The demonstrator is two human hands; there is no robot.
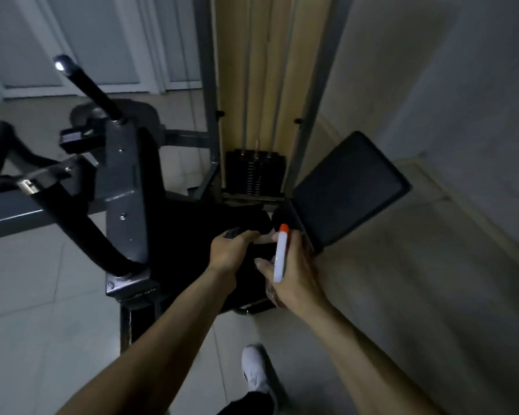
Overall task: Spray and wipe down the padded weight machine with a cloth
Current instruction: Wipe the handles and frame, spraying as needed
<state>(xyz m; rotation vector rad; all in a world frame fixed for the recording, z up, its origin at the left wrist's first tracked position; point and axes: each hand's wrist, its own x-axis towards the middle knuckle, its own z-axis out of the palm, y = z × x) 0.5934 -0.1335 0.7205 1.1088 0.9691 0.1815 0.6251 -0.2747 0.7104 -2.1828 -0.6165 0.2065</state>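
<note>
1. White spray bottle with an orange tip stands upright in my right hand, fingers wrapped round it; its fill I cannot tell.
2. My left hand has its fingers clenched on a dark cloth atop the black seat pad.
3. Tiled floor lies open on the left; the back pad stands just to the right.

support: floor, pale square tiles, thin joints | standing on it: weight machine, dark grey metal frame, base post on the tiles at lower left | farther back: weight stack in its upright frame, near the wall | near edge: white shoe on the tiles
</note>
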